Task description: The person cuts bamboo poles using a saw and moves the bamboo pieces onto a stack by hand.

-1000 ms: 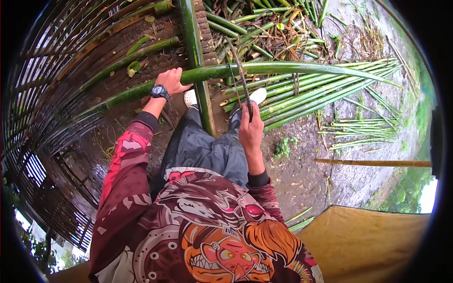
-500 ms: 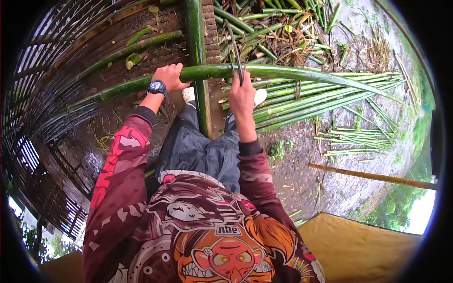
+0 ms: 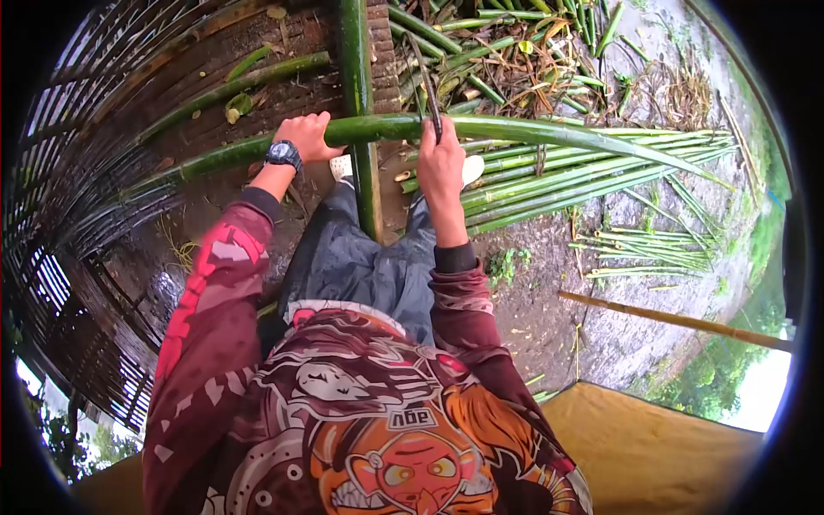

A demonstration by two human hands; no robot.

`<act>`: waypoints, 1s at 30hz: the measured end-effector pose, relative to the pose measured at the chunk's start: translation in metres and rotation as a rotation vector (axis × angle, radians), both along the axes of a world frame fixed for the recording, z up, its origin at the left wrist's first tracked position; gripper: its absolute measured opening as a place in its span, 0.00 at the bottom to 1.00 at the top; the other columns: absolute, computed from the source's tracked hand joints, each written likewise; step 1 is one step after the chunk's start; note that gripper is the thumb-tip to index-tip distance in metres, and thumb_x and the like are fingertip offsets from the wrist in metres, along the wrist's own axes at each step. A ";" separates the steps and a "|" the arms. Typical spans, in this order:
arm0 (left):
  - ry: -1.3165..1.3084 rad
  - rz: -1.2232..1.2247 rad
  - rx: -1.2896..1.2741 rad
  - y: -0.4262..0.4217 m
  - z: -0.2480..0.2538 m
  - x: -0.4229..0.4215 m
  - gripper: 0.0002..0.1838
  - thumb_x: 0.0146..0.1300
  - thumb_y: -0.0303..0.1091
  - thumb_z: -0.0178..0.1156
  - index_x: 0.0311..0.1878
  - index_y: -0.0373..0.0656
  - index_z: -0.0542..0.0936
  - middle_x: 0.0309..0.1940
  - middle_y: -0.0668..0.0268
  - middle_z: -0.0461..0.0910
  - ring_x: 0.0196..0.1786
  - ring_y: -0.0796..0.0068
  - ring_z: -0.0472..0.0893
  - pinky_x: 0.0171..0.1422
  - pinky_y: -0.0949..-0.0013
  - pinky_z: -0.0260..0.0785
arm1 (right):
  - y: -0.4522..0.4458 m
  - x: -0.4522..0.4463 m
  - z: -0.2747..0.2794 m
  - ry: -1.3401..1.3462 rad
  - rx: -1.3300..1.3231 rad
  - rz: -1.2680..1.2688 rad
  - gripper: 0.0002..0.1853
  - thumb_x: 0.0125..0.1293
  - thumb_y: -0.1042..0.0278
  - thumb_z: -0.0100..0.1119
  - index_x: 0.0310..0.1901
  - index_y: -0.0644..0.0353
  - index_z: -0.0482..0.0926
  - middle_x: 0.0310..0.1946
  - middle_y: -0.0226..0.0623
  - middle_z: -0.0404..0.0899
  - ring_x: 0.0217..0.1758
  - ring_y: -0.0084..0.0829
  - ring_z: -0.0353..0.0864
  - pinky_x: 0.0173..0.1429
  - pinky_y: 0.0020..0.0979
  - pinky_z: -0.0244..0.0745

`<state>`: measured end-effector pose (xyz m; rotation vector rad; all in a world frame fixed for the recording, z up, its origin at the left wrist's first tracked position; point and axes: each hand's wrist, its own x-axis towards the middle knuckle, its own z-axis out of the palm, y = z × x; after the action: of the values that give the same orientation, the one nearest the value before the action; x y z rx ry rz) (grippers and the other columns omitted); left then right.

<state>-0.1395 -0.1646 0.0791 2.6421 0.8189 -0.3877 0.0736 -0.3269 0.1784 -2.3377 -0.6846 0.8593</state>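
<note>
A long green bamboo pole (image 3: 541, 130) lies across an upright-looking thicker bamboo post (image 3: 355, 69) in front of me. My left hand (image 3: 304, 137), with a black watch at the wrist, is closed round the pole just left of the crossing. To the right of the crossing, my right hand (image 3: 441, 159) grips the near end of a bow-shaped saw (image 3: 427, 84). The saw's thin frame extends forward over the pole, and its blade sits at the pole, partly hidden by my hand.
Long cut bamboo poles (image 3: 532, 190) lie at the right, with shorter pieces (image 3: 648, 251) beyond. Bamboo offcuts and dry leaves (image 3: 515, 73) are heaped ahead. A slatted bamboo structure (image 3: 94, 172) curves at the left. A tan tarp (image 3: 644, 451) hangs at lower right.
My right hand has moved forward with the saw, up to the pole. My left hand stays on the pole, slightly shifted left. The view has tilted a little.
</note>
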 end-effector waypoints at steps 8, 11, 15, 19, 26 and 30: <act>0.019 0.022 -0.053 0.000 0.006 0.002 0.35 0.53 0.68 0.71 0.46 0.44 0.80 0.35 0.54 0.87 0.39 0.52 0.89 0.43 0.51 0.83 | -0.115 -0.052 0.124 0.120 -0.072 -0.177 0.12 0.80 0.68 0.54 0.59 0.61 0.79 0.40 0.52 0.85 0.39 0.53 0.87 0.42 0.42 0.81; 0.013 0.035 -0.047 -0.004 0.004 -0.002 0.35 0.52 0.69 0.71 0.45 0.44 0.80 0.35 0.54 0.87 0.39 0.52 0.89 0.43 0.51 0.83 | -0.054 -0.032 0.043 -0.030 0.084 -0.053 0.11 0.80 0.66 0.53 0.57 0.60 0.78 0.37 0.56 0.84 0.35 0.59 0.86 0.38 0.48 0.79; 0.026 0.049 -0.038 -0.007 0.007 -0.002 0.35 0.53 0.68 0.70 0.47 0.44 0.80 0.36 0.54 0.87 0.39 0.50 0.89 0.45 0.50 0.83 | -0.006 -0.008 0.004 -0.059 0.084 -0.047 0.11 0.80 0.64 0.52 0.55 0.59 0.76 0.39 0.58 0.83 0.35 0.62 0.84 0.35 0.54 0.76; 0.098 0.039 -0.116 0.002 0.015 0.004 0.35 0.54 0.68 0.69 0.49 0.44 0.80 0.37 0.53 0.87 0.42 0.49 0.88 0.47 0.48 0.83 | -0.092 -0.048 0.093 0.008 0.036 -0.145 0.13 0.80 0.67 0.54 0.59 0.60 0.80 0.39 0.52 0.86 0.42 0.52 0.88 0.43 0.44 0.81; 0.021 0.025 -0.088 -0.012 0.003 -0.005 0.36 0.52 0.70 0.70 0.45 0.44 0.79 0.35 0.54 0.86 0.38 0.51 0.89 0.43 0.51 0.83 | -0.030 -0.013 0.002 -0.149 0.067 0.046 0.12 0.79 0.64 0.54 0.56 0.60 0.78 0.37 0.55 0.86 0.40 0.59 0.86 0.44 0.50 0.80; 0.016 0.040 -0.059 0.001 0.006 0.002 0.36 0.52 0.70 0.70 0.44 0.44 0.79 0.34 0.56 0.86 0.37 0.51 0.88 0.41 0.50 0.82 | -0.008 -0.007 0.015 0.025 0.060 -0.104 0.12 0.80 0.61 0.52 0.53 0.60 0.77 0.38 0.58 0.85 0.42 0.64 0.84 0.44 0.55 0.78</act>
<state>-0.1375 -0.1635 0.0852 2.5676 0.8515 -0.4164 0.0667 -0.3349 0.1932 -2.2836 -0.5654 0.8089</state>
